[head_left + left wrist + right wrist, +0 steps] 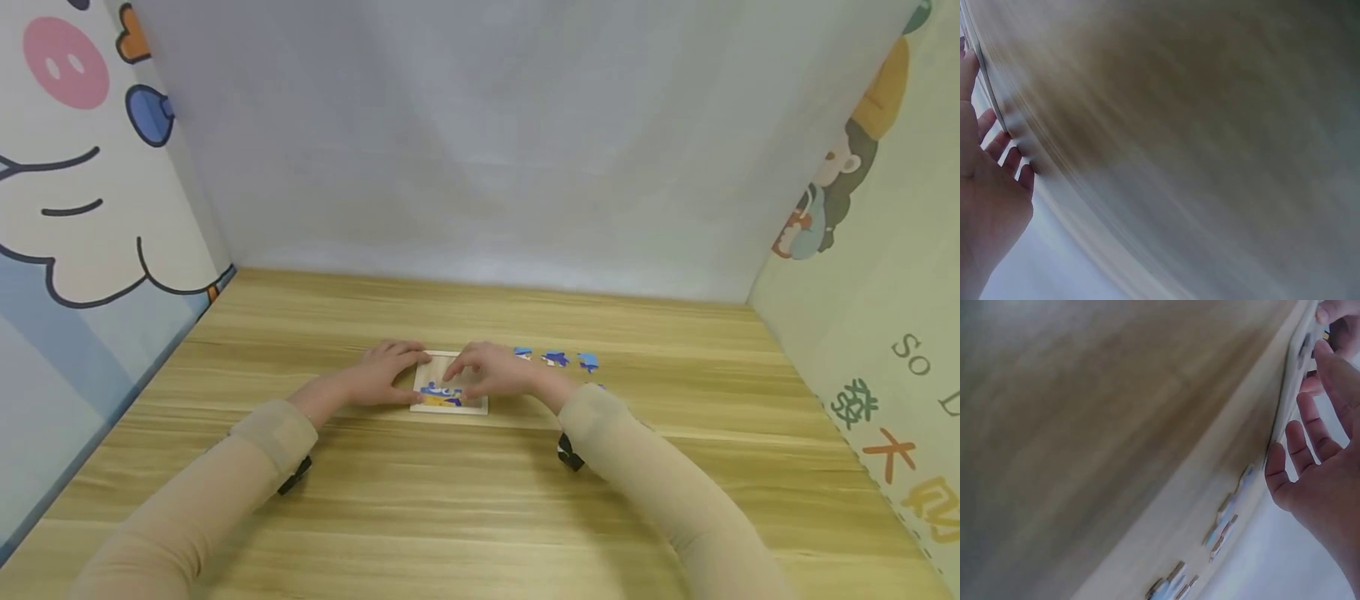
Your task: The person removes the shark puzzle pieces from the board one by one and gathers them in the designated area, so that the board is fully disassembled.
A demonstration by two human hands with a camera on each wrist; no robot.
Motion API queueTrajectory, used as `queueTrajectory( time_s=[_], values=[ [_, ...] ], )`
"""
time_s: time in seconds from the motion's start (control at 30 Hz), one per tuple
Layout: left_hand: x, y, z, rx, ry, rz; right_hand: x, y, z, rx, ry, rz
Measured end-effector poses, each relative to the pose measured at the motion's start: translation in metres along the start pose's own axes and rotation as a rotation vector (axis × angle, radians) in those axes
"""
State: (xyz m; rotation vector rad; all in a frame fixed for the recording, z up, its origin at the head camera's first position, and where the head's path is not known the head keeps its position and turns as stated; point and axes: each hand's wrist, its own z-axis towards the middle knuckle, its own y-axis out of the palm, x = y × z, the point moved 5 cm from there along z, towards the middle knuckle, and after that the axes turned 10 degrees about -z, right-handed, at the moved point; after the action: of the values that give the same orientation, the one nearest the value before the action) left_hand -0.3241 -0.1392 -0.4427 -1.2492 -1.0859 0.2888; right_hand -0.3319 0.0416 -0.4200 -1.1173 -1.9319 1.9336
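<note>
A shallow puzzle tray [450, 411] with a pale rim lies on the table. Blue and yellow puzzle pieces [441, 395] fill part of its near side; bare wood shows at the far left inside. My left hand [378, 372] rests at the tray's left side, thumb by the near corner and forefinger by the far one. Over the right half reaches my right hand [491, 369], forefinger bent down above the inside and thumb apart from it. In the right wrist view its other fingers [1300, 447] are spread loosely beside the tray edge. This hand hides the tray's right part.
Several loose blue puzzle pieces [556, 358] lie right of the tray, one partly behind the right sleeve [600, 417]. The wooden table [450, 500] meets a pale curtain [465, 167] at the back. Printed panels [75, 167] stand at both sides.
</note>
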Motion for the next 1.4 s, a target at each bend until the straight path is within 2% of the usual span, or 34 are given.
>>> queueTrajectory(
  time_s=[0.13,0.47,0.77,1.03,1.4],
  values=[
    [0.002,-0.002,-0.001,0.002,-0.005,-0.013,0.002,0.004,0.002,-0.022,-0.003,-0.067],
    [0.005,-0.003,-0.001,-0.001,-0.013,-0.019,0.002,0.008,0.005,-0.019,-0.009,-0.091],
    [0.004,-0.002,-0.001,0.007,-0.004,-0.018,0.002,0.008,0.005,-0.016,-0.014,-0.020],
    [0.001,0.002,0.001,0.006,-0.004,-0.014,-0.001,0.008,0.004,-0.008,0.007,0.128],
    [0.003,0.000,0.002,0.004,-0.003,-0.026,-0.006,-0.005,-0.004,0.027,0.049,0.123]
  ],
)
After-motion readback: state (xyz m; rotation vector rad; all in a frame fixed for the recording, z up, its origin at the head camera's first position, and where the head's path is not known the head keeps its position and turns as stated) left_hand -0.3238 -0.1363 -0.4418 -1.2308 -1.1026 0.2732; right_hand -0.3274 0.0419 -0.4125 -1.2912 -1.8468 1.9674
